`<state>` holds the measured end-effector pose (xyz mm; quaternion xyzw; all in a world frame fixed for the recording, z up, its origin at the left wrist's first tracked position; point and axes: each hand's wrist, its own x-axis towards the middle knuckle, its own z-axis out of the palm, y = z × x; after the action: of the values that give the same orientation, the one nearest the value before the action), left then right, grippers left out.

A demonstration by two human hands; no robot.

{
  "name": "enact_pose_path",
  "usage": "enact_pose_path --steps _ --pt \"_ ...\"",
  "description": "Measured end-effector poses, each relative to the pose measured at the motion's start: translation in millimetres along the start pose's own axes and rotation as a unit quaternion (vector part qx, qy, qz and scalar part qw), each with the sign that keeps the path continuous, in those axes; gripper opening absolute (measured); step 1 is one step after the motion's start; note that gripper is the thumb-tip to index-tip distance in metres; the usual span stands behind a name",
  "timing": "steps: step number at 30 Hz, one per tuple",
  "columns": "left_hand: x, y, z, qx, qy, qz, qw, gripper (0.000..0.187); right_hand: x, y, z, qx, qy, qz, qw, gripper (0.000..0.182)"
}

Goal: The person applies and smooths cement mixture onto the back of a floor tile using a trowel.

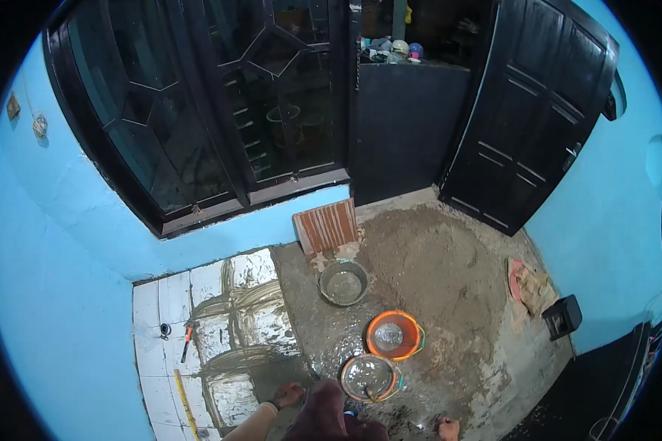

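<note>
My left hand (290, 395), with a dark band at the wrist, is low over the edge of a smooth grey mortar patch (272, 376) beside the white tiles (235, 400). Its fingers look curled, and whatever they hold is hidden. At the bottom edge my right hand (449, 428) is closed near the wet floor; I cannot make out anything in it. Between the hands is my dark red clothing (324, 411). Just beyond it stands a bucket of greyish water (368, 377), with an orange bucket (395, 334) touching or close behind it.
A dark basin (343, 282) stands before a brown tile (326, 228) leaning at the wall. Sand or dry mix (434, 257) is heaped by the door (533, 110). On the smeared tiles lie an orange-handled tool (188, 342) and a yellow level or ruler (185, 403). A torn sack (531, 288) lies right.
</note>
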<state>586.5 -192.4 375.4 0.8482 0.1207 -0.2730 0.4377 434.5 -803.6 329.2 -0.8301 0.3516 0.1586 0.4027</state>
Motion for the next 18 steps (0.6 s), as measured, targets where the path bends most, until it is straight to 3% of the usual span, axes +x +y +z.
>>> enact_pose_path --steps 2,4,6,7,9,11,12,13,16,18 --pt "36 -14 10 -0.073 -0.019 0.046 0.996 0.033 51 118 22 0.232 -0.06 -0.089 0.967 0.018" --pt "82 -54 26 -0.22 -0.047 0.103 0.969 0.035 -1 51 11 0.353 -0.052 -0.015 0.934 0.023" --pt "112 -46 21 -0.189 -0.052 0.077 0.978 0.036 19 -52 14 0.156 -0.058 0.014 0.986 0.022" --pt "117 -30 11 -0.105 -0.049 0.061 0.991 0.035 32 -113 16 0.081 -0.067 0.009 0.994 0.021" --pt "137 20 -20 0.027 -0.053 0.019 0.998 0.034 59 -204 23 0.017 -0.09 -0.025 0.996 0.02" --pt "167 54 -46 -0.005 -0.066 0.008 0.998 0.033 87 -274 31 -0.007 -0.106 -0.057 0.993 0.019" --pt "193 47 -54 -0.206 -0.082 0.021 0.975 0.031 101 -305 37 -0.012 -0.112 -0.069 0.991 0.018" --pt "222 35 -61 -0.398 -0.106 0.028 0.911 0.029 116 -334 43 -0.017 -0.117 -0.08 0.99 0.018" --pt "328 64 -113 -0.47 -0.028 -0.108 0.876 0.017 161 -407 73 -0.014 -0.126 -0.093 0.988 0.017" --pt "432 13 -125 -0.746 -0.097 -0.143 0.643 0.013 186 -435 96 -0.01 -0.132 -0.086 0.987 0.017"
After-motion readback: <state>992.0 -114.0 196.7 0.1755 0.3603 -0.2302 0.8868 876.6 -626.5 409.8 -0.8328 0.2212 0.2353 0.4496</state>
